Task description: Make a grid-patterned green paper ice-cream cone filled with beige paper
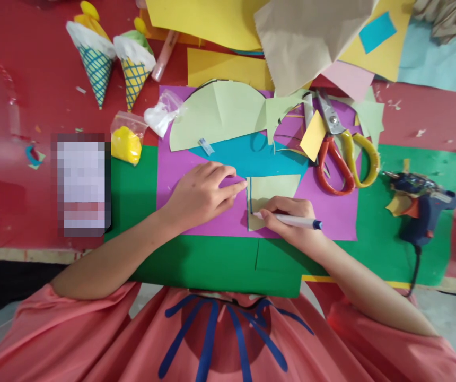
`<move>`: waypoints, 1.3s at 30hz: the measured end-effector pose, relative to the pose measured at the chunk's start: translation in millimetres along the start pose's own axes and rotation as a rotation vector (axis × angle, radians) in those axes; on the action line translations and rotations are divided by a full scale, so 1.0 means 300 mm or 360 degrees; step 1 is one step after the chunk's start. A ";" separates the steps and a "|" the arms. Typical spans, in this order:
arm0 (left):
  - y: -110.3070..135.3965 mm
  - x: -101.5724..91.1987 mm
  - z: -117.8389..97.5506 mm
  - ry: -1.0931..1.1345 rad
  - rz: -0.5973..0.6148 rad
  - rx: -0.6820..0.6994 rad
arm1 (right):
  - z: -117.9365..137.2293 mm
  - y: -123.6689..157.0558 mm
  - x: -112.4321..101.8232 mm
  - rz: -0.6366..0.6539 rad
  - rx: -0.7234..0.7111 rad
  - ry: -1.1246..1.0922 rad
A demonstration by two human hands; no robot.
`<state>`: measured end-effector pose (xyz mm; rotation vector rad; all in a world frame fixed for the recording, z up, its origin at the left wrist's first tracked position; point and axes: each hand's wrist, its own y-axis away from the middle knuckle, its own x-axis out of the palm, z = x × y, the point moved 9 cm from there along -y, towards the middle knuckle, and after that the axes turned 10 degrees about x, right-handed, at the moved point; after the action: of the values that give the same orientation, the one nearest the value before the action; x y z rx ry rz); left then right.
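My right hand [291, 215] grips a white marker [301, 220] with a blue end, its tip on a small pale green paper piece [278, 185]. Blue lines run down that piece near its left side. On the purple sheet [196, 225] rests my left hand [208, 193], holding nothing. Its index finger reaches to the left edge of the pale green piece, while the other fingers are slightly bent. Just beyond both hands lies a blue paper [244, 154], partly covered by a larger pale green cutout [220, 111] with a rounded top edge.
Scissors [335, 143] with red and yellow handles lie at the right, near a blue glue gun [427, 209]. Two paper ice cream cones [96, 63], a bag of yellow clay [126, 146] and a blurred-out device [82, 183] are at the left. Brown paper [307, 40] is at the back.
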<state>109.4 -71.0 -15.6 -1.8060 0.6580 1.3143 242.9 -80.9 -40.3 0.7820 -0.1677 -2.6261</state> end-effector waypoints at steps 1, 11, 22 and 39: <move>0.000 0.000 0.000 -0.0003 -0.0005 0.0002 | -0.002 0.003 0.003 0.0011 0.0014 0.0005; -0.001 -0.001 0.000 -0.0023 -0.0022 0.0005 | 0.011 0.026 0.025 0.0100 -0.0049 -0.0004; 0.003 0.003 0.004 0.0028 -0.0022 -0.0016 | 0.022 0.034 0.038 0.0188 -0.0126 0.0008; 0.007 0.008 0.011 0.0037 -0.0011 -0.0025 | -0.100 -0.007 -0.023 0.0117 0.0418 -0.1033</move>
<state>106.8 -69.5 -19.0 -1.8368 0.6552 1.2991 263.9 -76.3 -62.6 -0.0366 -0.7114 -2.7214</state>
